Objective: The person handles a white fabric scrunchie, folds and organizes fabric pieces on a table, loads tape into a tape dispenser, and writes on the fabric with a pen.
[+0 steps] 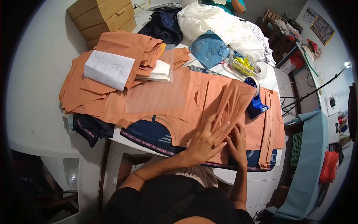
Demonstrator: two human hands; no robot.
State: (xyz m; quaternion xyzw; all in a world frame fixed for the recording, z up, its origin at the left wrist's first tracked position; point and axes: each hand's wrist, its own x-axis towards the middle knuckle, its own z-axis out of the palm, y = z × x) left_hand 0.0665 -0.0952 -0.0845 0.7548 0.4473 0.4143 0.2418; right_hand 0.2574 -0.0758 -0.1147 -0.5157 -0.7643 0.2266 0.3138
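Observation:
A folded bundle of orange-brown paper pattern pieces (235,100) rises at a slant above the table. My left hand (206,145) grips its lower left side, fingers lying across the folds. At its lower right edge, my right hand (237,145) holds the paper, with some fingertips hidden by the folds. Beneath both hands, flat paper pattern pieces (194,93) cover dark blue patterned fabric (149,134) with a printed edge. A blue tape dispenser (256,106) stands just right of the bundle, on the paper. One narrow paper strip (266,130) lies farther right.
Stacked brown paper (123,43) at left carries a white sheet with drawings (109,70). Behind are cardboard boxes (102,16), white fabric (209,22), a blue folded piece (209,48) and a plastic tub (246,64) with yellow items. Another person's arm (238,5) shows at the top.

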